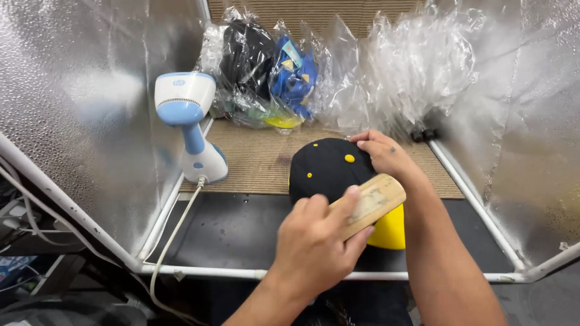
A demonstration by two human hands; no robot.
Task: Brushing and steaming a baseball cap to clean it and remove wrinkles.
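The black cap with yellow eyelets, a yellow top button and a yellow brim is sitting at the centre of the frame, straddling the edge where the tan ribbed mat is meeting the dark bench surface. The right hand is resting on the far side of the cap's crown, its fingers curling over the top edge and gripping the fabric. The left hand is coming in from the lower centre of the frame, its fingers closing around a wooden brush, with the thumb lying along the upper side of the wooden back. The brush is lying against the right side of the crown, just above the yellow brim, which is showing at the centre right below the brush.

At the left of the frame a white and blue handheld steamer is standing upright on the mat, its white cord trailing down toward the lower left. At the upper centre, several caps in clear plastic bags are piling against the back, one black and one blue, and crumpled clear plastic is filling the upper right. Shiny silver panels on a white pipe frame are enclosing the bench on both sides.
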